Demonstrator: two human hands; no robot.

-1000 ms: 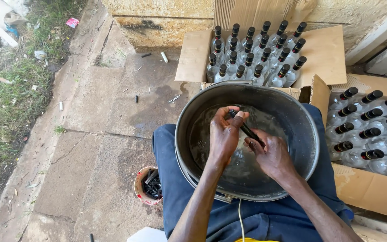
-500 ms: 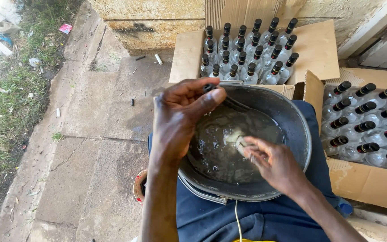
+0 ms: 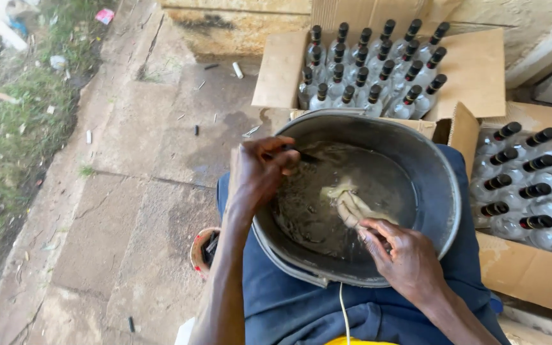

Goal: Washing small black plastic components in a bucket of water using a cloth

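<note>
A wide grey metal basin rests on my lap and holds shallow cloudy water. My left hand is over the basin's left rim, its fingertips pinched on a small thin dark piece. My right hand reaches in from the near side, with its wet fingers stretched out in the water. Those fingertips touch a pale soft scrap near the middle; nothing is gripped in that hand.
An open cardboard box of clear bottles with black caps stands beyond the basin. A second such box is at my right. A small round tub with dark bits sits on the paving by my left knee. Grass and litter lie far left.
My left hand rose open above the basin, then came down to the left rim, pinching a dark piece. My right hand left the dark piece and went into the water.
</note>
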